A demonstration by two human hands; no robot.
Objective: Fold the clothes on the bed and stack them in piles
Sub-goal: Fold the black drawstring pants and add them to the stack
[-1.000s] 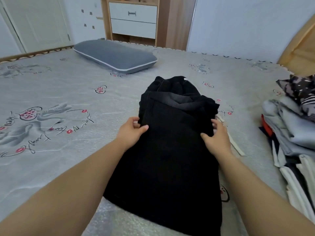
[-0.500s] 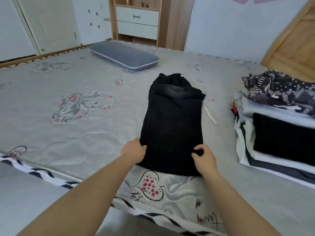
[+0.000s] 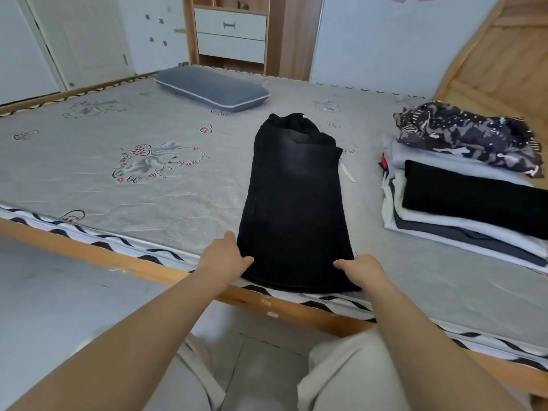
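Observation:
A black garment point(image 3: 296, 203) lies lengthwise on the grey bed point(image 3: 148, 185), folded into a long strip with its near end at the bed's front edge. My left hand point(image 3: 224, 256) grips the near left corner of it, thumb on top. My right hand point(image 3: 360, 269) pinches the near right corner. A pile of folded clothes point(image 3: 462, 203) stands at the right, with a dark patterned piece point(image 3: 468, 134) on top of it.
A grey pillow point(image 3: 212, 89) lies at the far side of the bed. A white strap point(image 3: 347, 172) sticks out beside the black garment. The wooden bed frame point(image 3: 124, 261) runs along the front. A cabinet with drawers point(image 3: 231, 34) stands behind the bed.
Both hands slid from the garment's middle down to its near end. The view pulled back, so the bed's front edge and my legs now show.

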